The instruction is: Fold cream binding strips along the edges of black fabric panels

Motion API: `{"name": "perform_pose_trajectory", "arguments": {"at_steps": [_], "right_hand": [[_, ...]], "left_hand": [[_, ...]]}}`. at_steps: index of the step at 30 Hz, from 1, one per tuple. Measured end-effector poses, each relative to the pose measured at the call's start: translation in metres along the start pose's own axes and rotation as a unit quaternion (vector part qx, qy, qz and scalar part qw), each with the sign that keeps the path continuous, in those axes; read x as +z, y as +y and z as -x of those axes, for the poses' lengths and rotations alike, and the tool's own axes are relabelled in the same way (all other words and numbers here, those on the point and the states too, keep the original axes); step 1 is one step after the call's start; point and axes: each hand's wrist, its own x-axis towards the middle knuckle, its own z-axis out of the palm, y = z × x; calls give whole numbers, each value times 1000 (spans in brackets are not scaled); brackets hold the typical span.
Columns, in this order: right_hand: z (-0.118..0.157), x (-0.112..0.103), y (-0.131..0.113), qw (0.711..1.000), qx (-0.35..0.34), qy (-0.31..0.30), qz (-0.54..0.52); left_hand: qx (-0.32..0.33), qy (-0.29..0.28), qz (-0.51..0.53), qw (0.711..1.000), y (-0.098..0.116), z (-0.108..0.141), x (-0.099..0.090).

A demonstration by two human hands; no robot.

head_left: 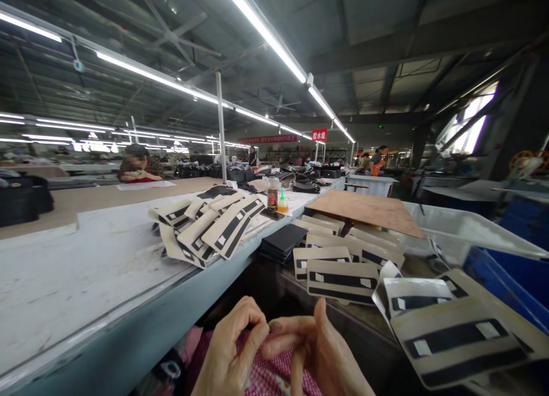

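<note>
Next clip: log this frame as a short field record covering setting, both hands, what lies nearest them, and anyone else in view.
setting: factory hall, long workbench under strip lights
left hand: over the lap, fingers curled, holds nothing visible
right hand: fingertips meeting the left hand, holds nothing visible
nearest things: beige pieces with black strips spread on the lower shelf to the right
on bench: fanned pile of beige pieces, small bottles
also: plywood board, blue bin
others: seated person at far left table
</note>
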Motion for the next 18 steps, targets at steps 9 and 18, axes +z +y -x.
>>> {"name": "perform_pose_trajectory", "arguments": {"at_steps": [9,18], "right_hand": [[-8,10,13,990,-37,70,120],[-32,-21,8,948,-138,213,193]], "left_hand": [[-65,13,108,992,-8,19,6],[-47,56,320,945,1,24,-15]]}}
